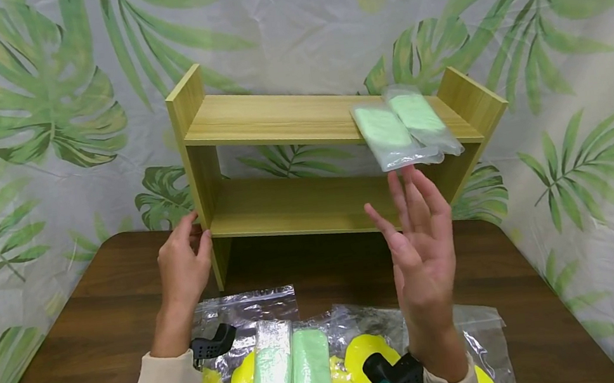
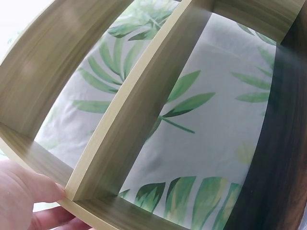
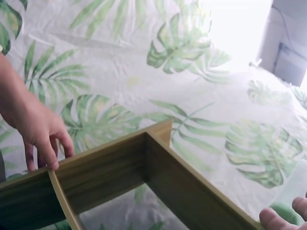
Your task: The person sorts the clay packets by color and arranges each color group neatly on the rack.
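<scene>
My left hand grips the left side panel of a two-tier wooden shelf, thumb on its front edge where the lower board meets it and fingers round the outer face. In the left wrist view the thumb presses that same edge. Two clear bags with pale green contents, a left bag and a right bag, lie at the right end of the upper board and overhang its front. My right hand is raised below them with extended fingers, fingertips right at the bags' lower edge.
Several clear bags with yellow pieces lie on the dark wooden table in front of the shelf. Two long pale green packs, one of them a flat pack, rest on top. Behind the shelf hangs a leaf-print cloth.
</scene>
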A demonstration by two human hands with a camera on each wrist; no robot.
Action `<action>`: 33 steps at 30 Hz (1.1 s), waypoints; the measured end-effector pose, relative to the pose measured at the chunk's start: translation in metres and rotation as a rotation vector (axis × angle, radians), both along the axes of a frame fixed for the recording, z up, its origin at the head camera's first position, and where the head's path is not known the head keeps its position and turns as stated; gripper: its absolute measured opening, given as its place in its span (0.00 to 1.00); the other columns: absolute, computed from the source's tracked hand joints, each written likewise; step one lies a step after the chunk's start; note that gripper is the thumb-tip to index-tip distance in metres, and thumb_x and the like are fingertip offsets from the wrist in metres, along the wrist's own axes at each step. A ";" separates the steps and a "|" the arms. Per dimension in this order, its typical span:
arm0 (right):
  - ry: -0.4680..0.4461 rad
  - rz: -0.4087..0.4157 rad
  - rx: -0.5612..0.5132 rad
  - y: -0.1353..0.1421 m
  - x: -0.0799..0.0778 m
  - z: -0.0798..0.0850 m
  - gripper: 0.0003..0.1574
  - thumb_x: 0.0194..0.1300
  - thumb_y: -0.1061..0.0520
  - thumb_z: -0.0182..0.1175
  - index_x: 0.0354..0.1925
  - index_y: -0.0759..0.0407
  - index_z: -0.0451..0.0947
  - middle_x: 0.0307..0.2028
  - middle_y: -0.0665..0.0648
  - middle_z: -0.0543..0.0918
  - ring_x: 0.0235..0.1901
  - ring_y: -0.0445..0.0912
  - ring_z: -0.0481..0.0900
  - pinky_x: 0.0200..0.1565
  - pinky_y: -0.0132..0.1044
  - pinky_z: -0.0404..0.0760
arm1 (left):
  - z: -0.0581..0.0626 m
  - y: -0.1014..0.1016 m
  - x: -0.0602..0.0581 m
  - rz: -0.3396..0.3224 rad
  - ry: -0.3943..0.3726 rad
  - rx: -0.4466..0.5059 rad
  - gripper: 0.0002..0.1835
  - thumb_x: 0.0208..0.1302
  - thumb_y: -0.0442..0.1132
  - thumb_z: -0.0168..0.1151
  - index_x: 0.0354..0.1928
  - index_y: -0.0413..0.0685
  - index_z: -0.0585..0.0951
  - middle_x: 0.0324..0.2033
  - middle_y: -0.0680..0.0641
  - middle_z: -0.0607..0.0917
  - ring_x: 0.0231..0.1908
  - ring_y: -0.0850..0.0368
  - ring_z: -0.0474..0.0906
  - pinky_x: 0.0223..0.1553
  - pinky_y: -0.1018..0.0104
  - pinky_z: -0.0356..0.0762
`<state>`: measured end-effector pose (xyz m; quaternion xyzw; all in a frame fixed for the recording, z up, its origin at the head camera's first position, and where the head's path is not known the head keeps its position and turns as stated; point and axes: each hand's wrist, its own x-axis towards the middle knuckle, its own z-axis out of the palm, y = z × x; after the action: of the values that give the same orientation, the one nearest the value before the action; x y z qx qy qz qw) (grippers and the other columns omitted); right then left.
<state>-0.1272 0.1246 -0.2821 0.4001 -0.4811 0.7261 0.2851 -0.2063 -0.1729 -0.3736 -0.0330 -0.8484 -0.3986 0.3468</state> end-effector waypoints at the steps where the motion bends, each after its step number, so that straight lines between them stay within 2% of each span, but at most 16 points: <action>1: 0.006 -0.030 0.025 -0.001 0.001 0.001 0.40 0.61 0.76 0.39 0.71 0.69 0.49 0.72 0.69 0.51 0.72 0.62 0.47 0.62 0.54 0.66 | 0.000 0.000 0.000 0.000 0.001 -0.001 0.19 0.65 0.32 0.60 0.57 0.35 0.76 0.38 0.36 0.85 0.35 0.42 0.83 0.36 0.46 0.74; 6: -0.031 -0.143 0.154 -0.001 0.001 0.003 0.41 0.63 0.77 0.39 0.74 0.67 0.46 0.75 0.63 0.48 0.73 0.58 0.45 0.62 0.50 0.67 | 0.000 0.001 0.001 -0.002 0.002 -0.003 0.19 0.65 0.31 0.60 0.57 0.35 0.75 0.38 0.35 0.85 0.34 0.42 0.83 0.36 0.46 0.75; 10: -0.080 -0.157 0.204 0.001 -0.003 0.001 0.41 0.66 0.75 0.40 0.75 0.64 0.45 0.75 0.60 0.46 0.73 0.56 0.45 0.62 0.48 0.68 | 0.000 0.001 0.001 -0.002 -0.002 -0.003 0.19 0.65 0.31 0.60 0.57 0.35 0.75 0.38 0.35 0.85 0.35 0.42 0.83 0.36 0.46 0.75; 21: -0.131 -0.128 0.230 0.009 -0.022 -0.007 0.39 0.70 0.70 0.42 0.75 0.63 0.44 0.75 0.60 0.48 0.73 0.56 0.48 0.61 0.47 0.69 | 0.000 0.000 0.000 0.005 0.001 -0.003 0.19 0.65 0.31 0.60 0.57 0.35 0.76 0.38 0.35 0.85 0.35 0.41 0.83 0.36 0.45 0.75; 27: -0.078 -0.154 0.153 0.007 -0.019 -0.004 0.34 0.66 0.73 0.42 0.70 0.69 0.54 0.70 0.68 0.59 0.70 0.61 0.54 0.59 0.51 0.71 | 0.000 0.000 0.000 0.004 0.005 -0.005 0.19 0.65 0.31 0.60 0.57 0.36 0.76 0.38 0.36 0.85 0.34 0.42 0.83 0.36 0.45 0.74; 33: -0.097 -0.162 0.174 0.008 -0.019 -0.001 0.34 0.69 0.71 0.40 0.72 0.67 0.53 0.72 0.64 0.57 0.71 0.59 0.53 0.60 0.48 0.70 | -0.001 0.000 -0.001 0.002 0.014 -0.003 0.19 0.65 0.31 0.60 0.57 0.36 0.76 0.37 0.36 0.85 0.34 0.42 0.83 0.35 0.46 0.74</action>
<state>-0.1467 0.1323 -0.2829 0.3474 -0.5864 0.6747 0.2834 -0.2073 -0.1726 -0.3748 -0.0356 -0.8465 -0.3967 0.3532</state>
